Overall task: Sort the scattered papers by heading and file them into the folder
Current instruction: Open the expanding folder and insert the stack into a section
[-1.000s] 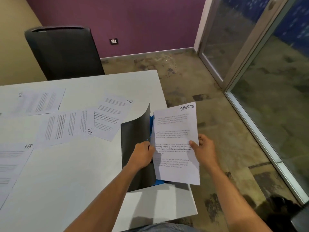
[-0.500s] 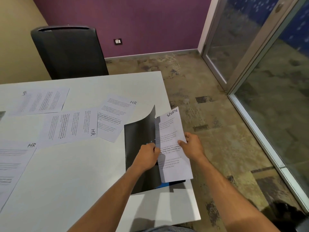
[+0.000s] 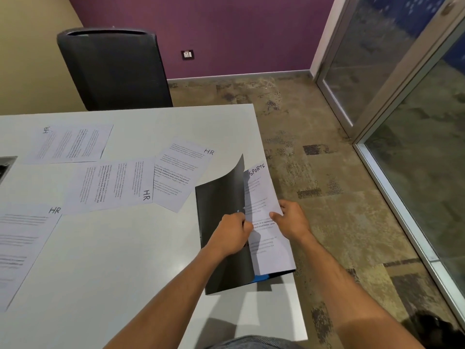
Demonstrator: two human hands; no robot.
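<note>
Fingers of the left hand (image 3: pixel 232 233) are curled shut on the inner edge of the folder's dark cover (image 3: pixel 221 222), holding that flap raised and bowed up toward the far side, its top corner curling above the knuckles. Just to the right of those fingers lies the sheet headed SPORTS (image 3: pixel 266 222), its left edge tucked in under the lifted cover; the heading sits beyond the fingertips, toward the far end of the sheet. The right hand (image 3: pixel 292 220) grips that sheet at its right edge about halfway along, thumb pressed on the printed face and the other fingers folded behind the paper, so how tightly they close underneath cannot be told. The two hands sit near each other with a strip of printed text between thumb and knuckles. Below the wrists a blue edge of the folder (image 3: pixel 261 278) shows under the sheet's near end, at the right border of the white table (image 3: pixel 113 260), where the sheet overhangs the floor slightly. Well to the left of the left hand, four sheets headed HR are spread on the table: one just beyond the cover (image 3: pixel 181 175), one turned sideways (image 3: pixel 110 185), one farther back (image 3: pixel 70 143) and one at the left margin (image 3: pixel 22 245).
</note>
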